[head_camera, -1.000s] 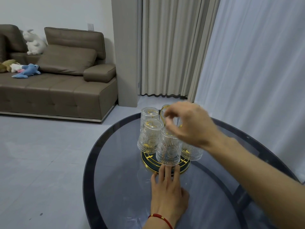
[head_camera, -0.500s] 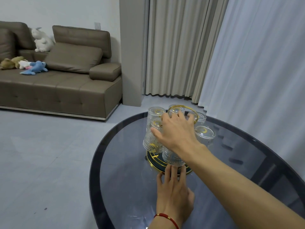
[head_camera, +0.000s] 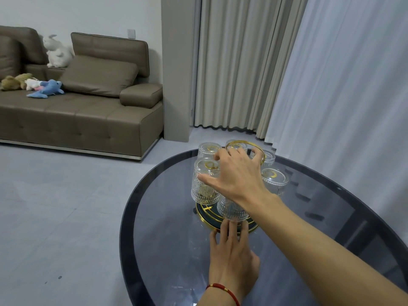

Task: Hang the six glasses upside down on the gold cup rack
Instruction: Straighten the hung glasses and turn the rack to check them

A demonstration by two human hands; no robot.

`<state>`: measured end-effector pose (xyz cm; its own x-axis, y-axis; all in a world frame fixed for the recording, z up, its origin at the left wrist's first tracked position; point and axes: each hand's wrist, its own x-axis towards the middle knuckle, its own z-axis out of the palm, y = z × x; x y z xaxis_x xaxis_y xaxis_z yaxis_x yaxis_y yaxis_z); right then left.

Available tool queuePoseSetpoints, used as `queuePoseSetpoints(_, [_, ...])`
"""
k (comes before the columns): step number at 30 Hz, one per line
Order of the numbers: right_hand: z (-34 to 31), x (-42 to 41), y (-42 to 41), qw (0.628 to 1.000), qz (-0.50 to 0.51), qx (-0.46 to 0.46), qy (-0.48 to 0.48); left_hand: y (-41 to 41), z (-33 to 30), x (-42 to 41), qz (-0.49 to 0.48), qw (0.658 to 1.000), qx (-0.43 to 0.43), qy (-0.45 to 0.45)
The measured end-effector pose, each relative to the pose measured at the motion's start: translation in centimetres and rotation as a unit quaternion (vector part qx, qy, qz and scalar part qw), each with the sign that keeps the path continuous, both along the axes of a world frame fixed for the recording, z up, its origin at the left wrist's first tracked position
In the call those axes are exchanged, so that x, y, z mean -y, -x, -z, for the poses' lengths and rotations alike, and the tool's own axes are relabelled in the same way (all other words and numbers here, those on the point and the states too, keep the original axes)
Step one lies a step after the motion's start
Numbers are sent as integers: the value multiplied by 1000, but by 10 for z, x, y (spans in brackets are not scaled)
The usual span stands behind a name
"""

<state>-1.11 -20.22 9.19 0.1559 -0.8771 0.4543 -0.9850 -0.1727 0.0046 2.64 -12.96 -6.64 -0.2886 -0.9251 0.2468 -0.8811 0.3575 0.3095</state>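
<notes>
The gold cup rack (head_camera: 204, 214) stands on a round dark glass table (head_camera: 154, 228), its gold ring handle (head_camera: 245, 142) on top. Several ribbed clear glasses hang on it upside down: one at the front left (head_camera: 204, 184), one behind it (head_camera: 207, 149), one on the right (head_camera: 276, 180), one at the back right (head_camera: 269, 156). My right hand (head_camera: 236, 177) lies with spread fingers over the nearest glass (head_camera: 231, 209), hiding its top; the thumb touches the front left glass. My left hand (head_camera: 231, 255) is flat on the table, fingertips against the rack's base.
The table's curved edge runs close on the left, with grey floor beyond. A brown sofa (head_camera: 77, 111) with soft toys stands at the far left. Beige curtains (head_camera: 231, 62) and a white sheer curtain (head_camera: 342, 85) hang behind and to the right of the table.
My right hand came down from the ring handle onto the nearest glass and spread its fingers. The left hand stayed at the rack's base. The view shifted slightly.
</notes>
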Motion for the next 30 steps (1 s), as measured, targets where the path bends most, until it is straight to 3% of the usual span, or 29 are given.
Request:
queuePoseSetpoints(15, [2,-11,43,997,-81,5,-13,-2,1,-3,-3,999,-27,31])
queuePoseSetpoints(21, [0,-13,77,990,-91,-78,-68,-2,0,-4,-3,998,-36,43])
queuePoseSetpoints(30, [-1,-22,80,989,-125,-57,-57,-3,1,-5,4,998,-40,58])
